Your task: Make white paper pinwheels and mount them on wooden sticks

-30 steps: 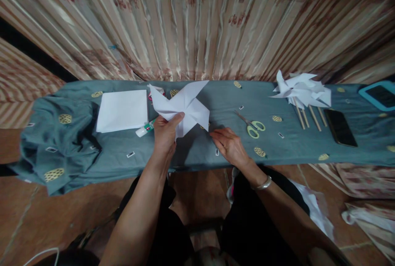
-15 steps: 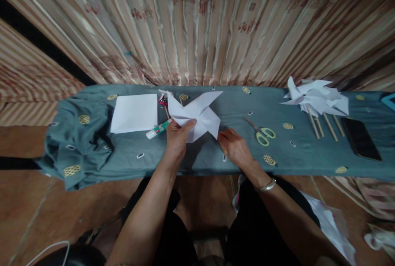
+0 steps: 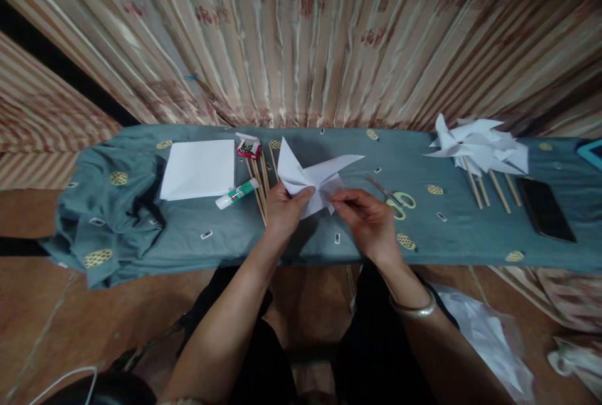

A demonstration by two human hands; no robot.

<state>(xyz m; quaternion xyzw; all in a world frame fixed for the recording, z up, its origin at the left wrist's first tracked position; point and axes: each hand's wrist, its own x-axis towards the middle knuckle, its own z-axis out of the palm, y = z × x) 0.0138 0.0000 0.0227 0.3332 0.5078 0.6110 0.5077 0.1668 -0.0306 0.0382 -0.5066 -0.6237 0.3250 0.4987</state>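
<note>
Inward comes the right hand (image 3: 369,218), pinching a near-right blade (image 3: 335,183) of the white pinwheel (image 3: 314,178) over the bench (image 3: 239,236); left hand (image 3: 285,209) grips it near the middle, and overpulling could tear the paper!

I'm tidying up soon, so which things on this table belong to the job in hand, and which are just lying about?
Likely part of the job:
held pinwheel
other pinwheels
loose sticks
paper stack
glue stick
scissors
red box

Probably just lying about:
black phone
blue-edged object
</note>
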